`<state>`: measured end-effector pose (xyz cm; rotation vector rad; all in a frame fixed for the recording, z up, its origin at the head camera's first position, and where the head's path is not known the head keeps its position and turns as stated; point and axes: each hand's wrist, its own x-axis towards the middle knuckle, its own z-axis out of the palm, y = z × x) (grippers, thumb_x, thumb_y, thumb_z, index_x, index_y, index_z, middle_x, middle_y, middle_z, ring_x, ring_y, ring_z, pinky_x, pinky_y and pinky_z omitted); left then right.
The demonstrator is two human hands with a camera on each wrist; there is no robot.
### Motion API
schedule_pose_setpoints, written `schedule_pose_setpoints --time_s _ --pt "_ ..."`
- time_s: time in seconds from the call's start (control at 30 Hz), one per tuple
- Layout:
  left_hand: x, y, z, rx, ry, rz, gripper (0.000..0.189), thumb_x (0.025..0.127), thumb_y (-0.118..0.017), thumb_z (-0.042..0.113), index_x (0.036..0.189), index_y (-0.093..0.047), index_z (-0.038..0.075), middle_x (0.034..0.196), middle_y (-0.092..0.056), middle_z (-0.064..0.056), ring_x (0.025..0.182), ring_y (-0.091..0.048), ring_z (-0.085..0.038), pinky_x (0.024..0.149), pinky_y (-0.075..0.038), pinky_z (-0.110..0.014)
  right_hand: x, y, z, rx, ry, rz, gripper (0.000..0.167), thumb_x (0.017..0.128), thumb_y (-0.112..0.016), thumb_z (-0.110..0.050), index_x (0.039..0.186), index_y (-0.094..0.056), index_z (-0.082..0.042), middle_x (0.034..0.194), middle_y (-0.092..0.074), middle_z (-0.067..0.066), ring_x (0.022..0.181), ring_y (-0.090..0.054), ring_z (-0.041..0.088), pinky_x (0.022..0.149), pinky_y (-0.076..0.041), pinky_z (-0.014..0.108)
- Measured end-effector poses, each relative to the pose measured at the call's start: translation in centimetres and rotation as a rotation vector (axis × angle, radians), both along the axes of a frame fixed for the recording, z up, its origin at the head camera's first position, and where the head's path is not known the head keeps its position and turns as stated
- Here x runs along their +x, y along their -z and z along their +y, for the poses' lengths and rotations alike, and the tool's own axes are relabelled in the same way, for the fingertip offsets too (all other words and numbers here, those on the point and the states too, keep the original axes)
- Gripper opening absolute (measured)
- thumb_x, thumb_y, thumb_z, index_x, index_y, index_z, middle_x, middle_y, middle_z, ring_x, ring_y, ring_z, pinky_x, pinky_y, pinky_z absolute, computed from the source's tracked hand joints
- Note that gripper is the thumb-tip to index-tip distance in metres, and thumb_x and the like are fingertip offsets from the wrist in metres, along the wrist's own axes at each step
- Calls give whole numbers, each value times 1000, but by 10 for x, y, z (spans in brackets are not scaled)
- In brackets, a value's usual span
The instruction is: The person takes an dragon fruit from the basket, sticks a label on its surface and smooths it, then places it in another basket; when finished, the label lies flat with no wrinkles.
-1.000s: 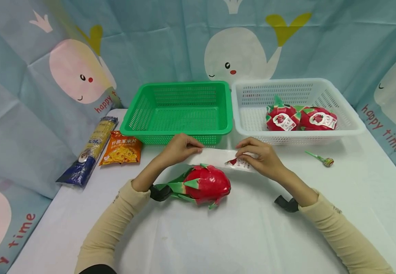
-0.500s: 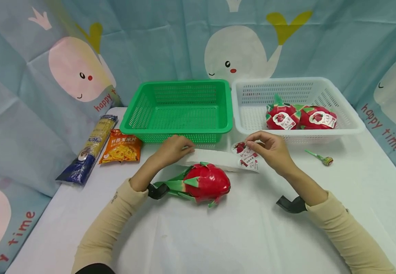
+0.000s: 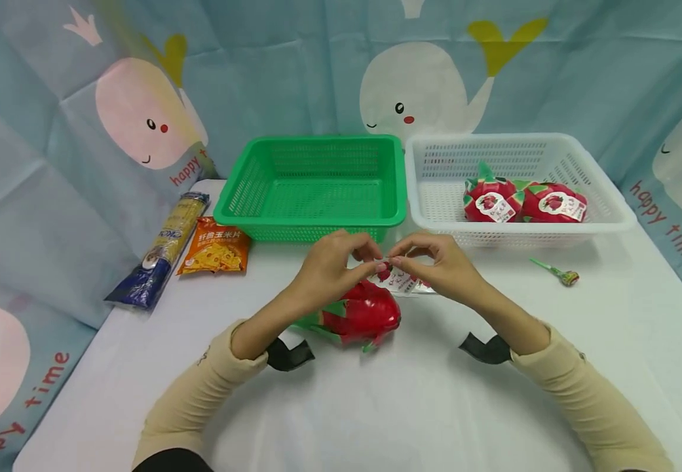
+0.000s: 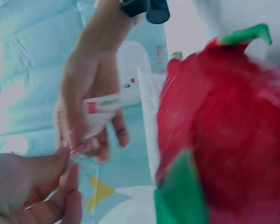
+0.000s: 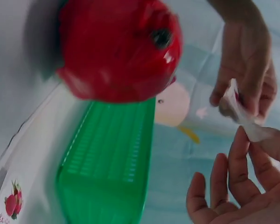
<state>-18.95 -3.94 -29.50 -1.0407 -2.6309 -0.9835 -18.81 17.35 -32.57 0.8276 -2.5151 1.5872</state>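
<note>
My left hand (image 3: 331, 265) and right hand (image 3: 443, 265) meet above the table, fingertips almost touching. Between them they pinch a small white sticker (image 3: 398, 280) printed with a dragon fruit and red lettering. In the left wrist view the sticker (image 4: 101, 109) hangs slanted from both hands' fingertips; the right wrist view shows it (image 5: 240, 105) curved and blurred. Just below the hands lies a red model dragon fruit (image 3: 373, 314) with green leaf tips, its leafy end partly hidden by my left wrist. The white backing strip behind it is mostly covered by the hands.
Behind the hands stand a green basket (image 3: 311, 231) and a white basket (image 3: 517, 228) holding two labelled dragon fruits (image 3: 494, 200). To the left lie an orange snack bag (image 3: 213, 249) and a blue-and-yellow pasta packet (image 3: 160, 252). A lollipop (image 3: 561, 274) lies at right.
My right hand has lifted a sticker off the white strip. My left hand has let go of the strip and moved right, up to the right hand, and now pinches the sticker's other edge.
</note>
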Motion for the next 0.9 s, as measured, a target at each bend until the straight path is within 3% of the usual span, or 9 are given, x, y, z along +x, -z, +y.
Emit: schedule_pose_setpoints --time_s 0.1,0.27,0.33,0.47,0.57,0.67,0.8,0.9 --pt "2 7 -1 77 -46 -32 6 81 -70 18 83 -69 12 74 -69 5 73 -58 -6 65 -43 -24 6 0 -1 0 42 -44 22 86 -65 -15 107 -65 -9 101 -67 5 94 -63 17 78 -54 32" --pt "6 21 -9 266 -116 -119 6 83 -68 15 81 -68 10 72 -68 2 67 -59 -6 61 -47 -24 15 6 0 12 146 -81 27 83 -69 -21 107 -63 -10 105 -66 4 105 -58 16 91 -49 42" --pt "10 26 -11 344 -114 -136 6 83 -68 14 81 -68 9 71 -68 0 66 -58 -7 63 -48 -24 16 9 0 2 155 -105 21 83 -68 -22 100 -65 -10 100 -67 2 100 -59 15 88 -50 41" --pt "22 39 -12 444 -94 -122 8 82 -69 15 80 -70 7 71 -69 -2 59 -57 -8 56 -46 -26 16 14 -3 -99 122 -212 15 86 -65 -19 93 -66 -5 88 -66 1 81 -64 16 75 -54 32" --pt "35 51 -14 411 -140 -50 8 79 -73 18 77 -70 10 69 -69 2 56 -57 -3 66 -38 -28 15 19 -6 -126 69 -302 17 87 -63 -19 93 -65 -3 87 -64 -1 75 -64 15 74 -53 27" --pt "47 63 -15 327 -210 25 10 74 -77 20 75 -69 13 67 -69 5 58 -56 2 73 -27 -32 13 27 -9 -84 25 -363 17 87 -64 -20 93 -65 -4 88 -64 -1 76 -64 13 76 -52 32" --pt "52 69 -12 218 -283 85 13 72 -79 20 72 -67 14 61 -65 7 56 -51 2 72 -24 -32 7 37 -12 -36 3 -362 15 87 -64 -19 91 -66 -4 90 -65 4 81 -62 14 78 -51 37" --pt "52 68 -10 138 -316 123 18 71 -79 21 73 -63 13 57 -62 8 54 -50 1 71 -25 -32 3 41 -16 -15 -1 -330 13 87 -63 -18 90 -66 -5 89 -65 5 87 -58 15 80 -49 34"
